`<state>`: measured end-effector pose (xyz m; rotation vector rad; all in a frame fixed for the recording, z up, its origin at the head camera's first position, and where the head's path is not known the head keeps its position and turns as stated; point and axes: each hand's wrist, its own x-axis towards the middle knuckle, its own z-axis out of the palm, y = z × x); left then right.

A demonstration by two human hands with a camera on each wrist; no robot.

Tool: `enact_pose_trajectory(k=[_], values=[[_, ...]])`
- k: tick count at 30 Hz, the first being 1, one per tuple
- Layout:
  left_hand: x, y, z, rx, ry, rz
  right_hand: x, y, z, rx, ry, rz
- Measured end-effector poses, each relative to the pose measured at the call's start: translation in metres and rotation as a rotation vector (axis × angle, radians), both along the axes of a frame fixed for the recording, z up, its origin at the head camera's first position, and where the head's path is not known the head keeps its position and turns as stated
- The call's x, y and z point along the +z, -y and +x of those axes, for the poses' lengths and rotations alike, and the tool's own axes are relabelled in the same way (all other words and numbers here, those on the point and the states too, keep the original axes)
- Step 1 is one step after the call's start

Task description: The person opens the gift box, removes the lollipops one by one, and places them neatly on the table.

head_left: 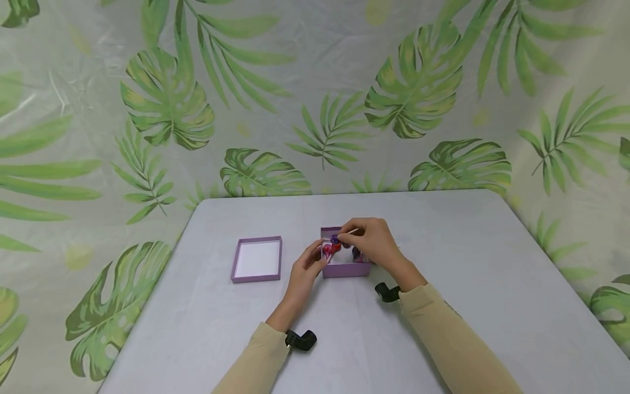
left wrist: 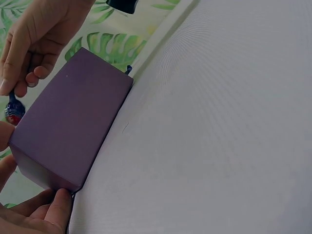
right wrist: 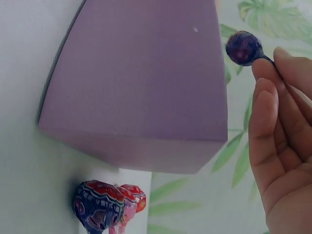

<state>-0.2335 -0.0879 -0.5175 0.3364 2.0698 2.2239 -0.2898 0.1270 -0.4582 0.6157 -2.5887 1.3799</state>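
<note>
My right hand (head_left: pixel 371 238) pinches a lollipop (right wrist: pixel 243 48) in a dark blue and purple wrapper by its stick, its head held over the open purple box (head_left: pixel 346 270). At the box's left side, my left hand (head_left: pixel 304 273) grips the near corner, thumb at the rim and fingers low against the wall. Inside the box, a pink lollipop (head_left: pixel 327 249) and a red lollipop (head_left: pixel 337 248) lie at the left. A dark-wrapped lollipop (head_left: pixel 356 253) is at the right. The wrist views show mostly the box's outer walls, hiding its inside.
The purple-rimmed box lid (head_left: pixel 281 258) lies inside up on the white table (head_left: pixel 197 328), left of the box. Beside the box, on its right side, are several wrapped lollipops (right wrist: pixel 100 207). A leaf-patterned sheet (head_left: pixel 266 109) hangs behind the table.
</note>
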Motion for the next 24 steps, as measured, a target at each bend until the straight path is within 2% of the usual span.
enact_pose_trajectory(k=[4, 7, 11, 24], values=[[-0.016, -0.002, -0.008, 0.018, -0.011, 0.001, 0.001, -0.004, 0.001, -0.030, -0.003, 0.019], [-0.021, -0.002, -0.010, 0.041, -0.013, -0.008, 0.004, -0.007, 0.002, -0.036, -0.017, 0.039], [-0.021, -0.003, -0.010, 0.059, -0.018, -0.022, 0.009, -0.012, 0.006, -0.032, -0.039, 0.055], [-0.020, -0.004, -0.011, 0.073, -0.030, -0.025, 0.027, -0.032, 0.016, -0.044, -0.031, 0.079]])
